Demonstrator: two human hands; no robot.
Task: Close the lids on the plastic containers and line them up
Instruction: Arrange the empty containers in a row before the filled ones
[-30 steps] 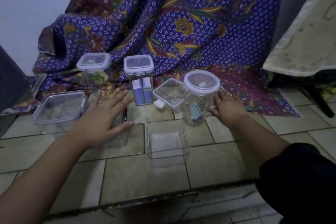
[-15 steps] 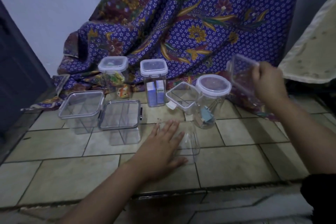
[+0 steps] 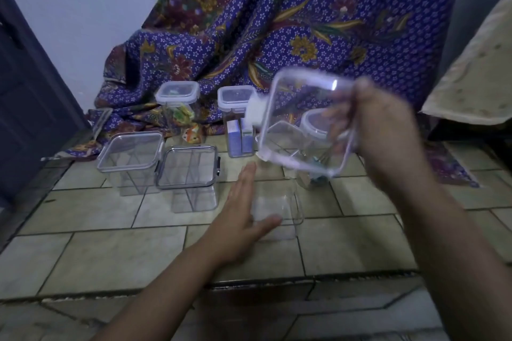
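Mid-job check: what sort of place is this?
Probably a home, with the work done on the floor: worn floor tiles, a draped batik cloth, and what looks like a dark door at left.

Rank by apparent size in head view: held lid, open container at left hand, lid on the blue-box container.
1. held lid, though being nearer the camera inflates it
2. open container
3. blue-box container's lid

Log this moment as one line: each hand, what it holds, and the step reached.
left hand: open, flat against open container | right hand: holding clear lid above it | step: lid not yet on
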